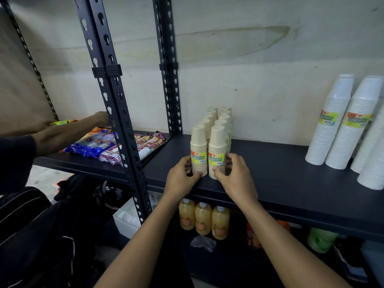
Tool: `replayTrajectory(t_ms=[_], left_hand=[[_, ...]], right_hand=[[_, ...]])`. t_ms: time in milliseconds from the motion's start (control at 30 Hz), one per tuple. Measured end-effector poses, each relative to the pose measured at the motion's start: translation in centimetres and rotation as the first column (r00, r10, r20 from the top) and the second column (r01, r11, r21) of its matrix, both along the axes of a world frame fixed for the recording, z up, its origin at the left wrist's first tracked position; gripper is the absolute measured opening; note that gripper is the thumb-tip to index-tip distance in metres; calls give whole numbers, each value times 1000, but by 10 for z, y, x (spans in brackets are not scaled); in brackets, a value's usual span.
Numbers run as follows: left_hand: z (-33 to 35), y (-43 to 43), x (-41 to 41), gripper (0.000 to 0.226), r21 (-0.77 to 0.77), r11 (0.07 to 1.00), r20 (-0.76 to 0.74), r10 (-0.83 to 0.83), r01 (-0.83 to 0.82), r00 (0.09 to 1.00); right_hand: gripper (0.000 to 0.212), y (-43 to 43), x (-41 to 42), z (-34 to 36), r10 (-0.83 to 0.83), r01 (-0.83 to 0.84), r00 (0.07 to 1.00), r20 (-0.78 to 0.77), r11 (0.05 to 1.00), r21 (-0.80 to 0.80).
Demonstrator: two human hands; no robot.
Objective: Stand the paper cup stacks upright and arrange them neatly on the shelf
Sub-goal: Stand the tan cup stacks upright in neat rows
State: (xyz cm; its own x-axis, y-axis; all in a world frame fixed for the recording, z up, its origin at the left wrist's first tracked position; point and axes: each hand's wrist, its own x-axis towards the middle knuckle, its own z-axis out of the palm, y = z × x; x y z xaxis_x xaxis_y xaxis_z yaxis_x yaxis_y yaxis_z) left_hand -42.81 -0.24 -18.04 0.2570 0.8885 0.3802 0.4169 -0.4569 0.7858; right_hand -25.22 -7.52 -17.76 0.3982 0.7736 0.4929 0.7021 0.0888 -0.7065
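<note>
At the front edge of the dark shelf, beige paper cup stacks stand upright in two touching rows running back toward the wall. Left hand grips the front-left cup stack low down, thumb on its front, fingers curled round its outer side; right hand grips the front-right cup stack the same way. White cup stacks lean at far right, juice bottles sit one level below, another person's arm reaches over snack packets in the left bay.

Cream paper cup stacks carry yellow-green labels with orange corners. The shelf is dark navy. On the right stand white cup stacks, below are orange-yellow bottles, and on the left blue-and-white snack packets.
</note>
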Motion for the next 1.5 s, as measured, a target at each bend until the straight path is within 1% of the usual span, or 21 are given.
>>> replayTrajectory(t_ms=[233,800,867,1033,1133,1200,1233,1300,1367,1433,1500], left_hand=[[-2,0,1,58,19,1000,-15,13,-12,1000],[-5,-3,2,62,79,997,3,24,-24,1000],[-5,-3,2,63,83,996,-3,35,-35,999],[-1,-8,3,65,62,998,-11,33,-33,999],[-1,-9,3,74,41,999,32,9,-10,999],[0,-10,4,79,11,1000,105,28,-29,994],[2,-12,5,79,-17,998,166,56,-54,985],[11,-19,9,72,-62,990,277,136,-124,951],[20,-29,15,62,-2,985,332,166,-175,928],[29,-40,25,52,105,981,368,116,-165,922],[37,-51,40,47,159,980,376,52,-120,925]], right_hand=[[58,-5,-4,3,-19,24,997,80,998,-51],[58,-6,-1,-1,4,1,995,104,999,-43],[60,-6,-1,-1,5,1,993,114,999,-50],[73,-6,-1,-2,20,-7,990,141,996,-90],[74,-8,-1,-1,2,9,990,139,997,-80],[74,-9,-1,0,3,3,993,118,999,-44],[74,-11,0,1,9,-8,996,89,1000,-16],[73,-14,5,3,42,-41,999,-19,997,65],[68,-20,14,5,64,-46,991,-117,988,146],[64,-29,27,8,44,-15,987,-156,983,183],[60,-40,42,13,18,16,987,-160,978,207]])
